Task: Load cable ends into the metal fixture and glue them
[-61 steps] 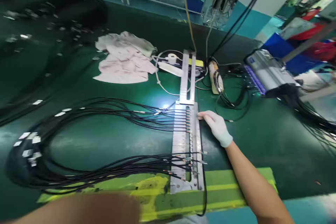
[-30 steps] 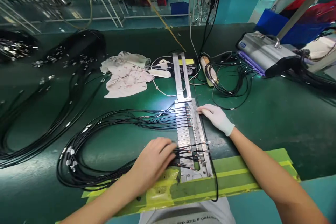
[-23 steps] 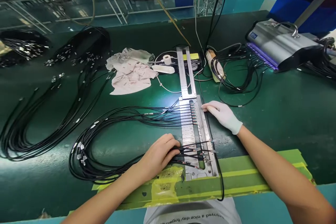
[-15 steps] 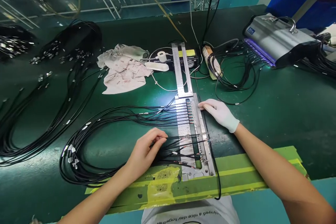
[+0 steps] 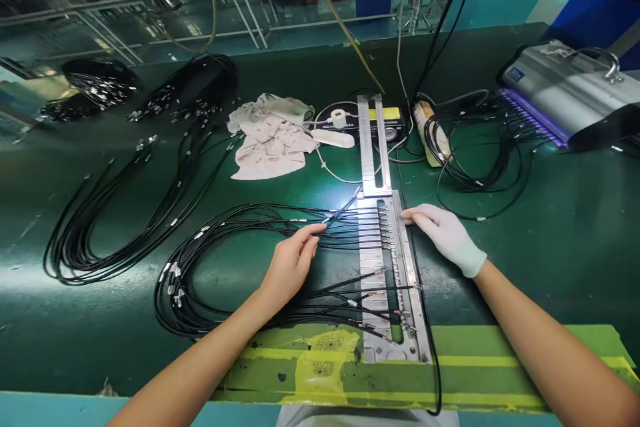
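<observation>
My bare left hand (image 5: pixel 291 265) is closed in a pinch on a thin black cable (image 5: pixel 343 206), which slants up to a pale tip beside the jig. Other black cables (image 5: pixel 280 213) run under and around this hand. A slotted metal jig (image 5: pixel 371 260) stands upright in view, with several cables laid across its upper half, their coloured wire ends over the slot. Looser cables (image 5: pixel 345 293) cross its lower half. My right hand (image 5: pixel 447 237), in a white glove, has thumb and fingers together at the jig's right-hand bar (image 5: pixel 406 247); what is between the fingertips is hidden.
Bundled black cables (image 5: pixel 120 213) lie on the left. Behind are a crumpled cloth (image 5: pixel 273 140), a black box with a gauge (image 5: pixel 395 123) and a taped block (image 5: pixel 431 133). A metal machine glowing purple (image 5: pixel 565 93) stands at right. Green and yellow tape (image 5: pixel 320 373) covers the front edge.
The view has shifted, so the bench sits further right and lower. My left hand has left the lower cables and moved away from me to the slanting cable. My right hand stays at the bar.
</observation>
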Tool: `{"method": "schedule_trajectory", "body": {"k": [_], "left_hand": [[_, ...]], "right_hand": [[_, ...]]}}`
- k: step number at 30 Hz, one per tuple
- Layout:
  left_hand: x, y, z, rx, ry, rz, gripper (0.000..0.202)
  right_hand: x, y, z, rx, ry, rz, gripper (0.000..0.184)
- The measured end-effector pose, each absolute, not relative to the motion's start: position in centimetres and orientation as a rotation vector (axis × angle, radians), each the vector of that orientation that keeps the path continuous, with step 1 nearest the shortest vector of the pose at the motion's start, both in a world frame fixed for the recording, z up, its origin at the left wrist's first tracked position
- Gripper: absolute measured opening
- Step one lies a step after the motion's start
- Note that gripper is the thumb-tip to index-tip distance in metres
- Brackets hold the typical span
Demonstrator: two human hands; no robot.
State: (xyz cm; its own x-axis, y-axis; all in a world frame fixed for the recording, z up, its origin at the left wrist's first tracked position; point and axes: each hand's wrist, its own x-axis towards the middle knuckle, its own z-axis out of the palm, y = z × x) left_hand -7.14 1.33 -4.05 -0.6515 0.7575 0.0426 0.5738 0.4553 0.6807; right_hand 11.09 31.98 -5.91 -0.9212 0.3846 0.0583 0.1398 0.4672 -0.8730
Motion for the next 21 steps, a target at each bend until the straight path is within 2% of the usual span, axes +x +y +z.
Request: {"method": "schedule_trajectory", "body": {"k": [4, 10, 15, 21], "left_hand": [[-10.1, 2.3, -4.4, 1.303, 2.703, 0.779, 0.035], [-12.2, 5.1, -5.6, 1.569, 2.63, 0.514, 0.036], [-10.8, 5.1, -4.2, 1.672, 2.574, 0.54, 0.033], [-7.3, 4.8, -3.6, 1.725, 2.432, 0.553, 0.018]], "right_hand": [[10.9, 31.9, -5.9, -0.471, -2.466, 1.454, 0.03], [10.9, 32.0, -5.9, -0.471, -2.463, 1.452, 0.032], [10.8, 32.1, -5.7, -0.465, -2.472, 1.439, 0.032], [10.8, 32.1, -5.8, -0.472, -2.487, 1.42, 0.033]]}}
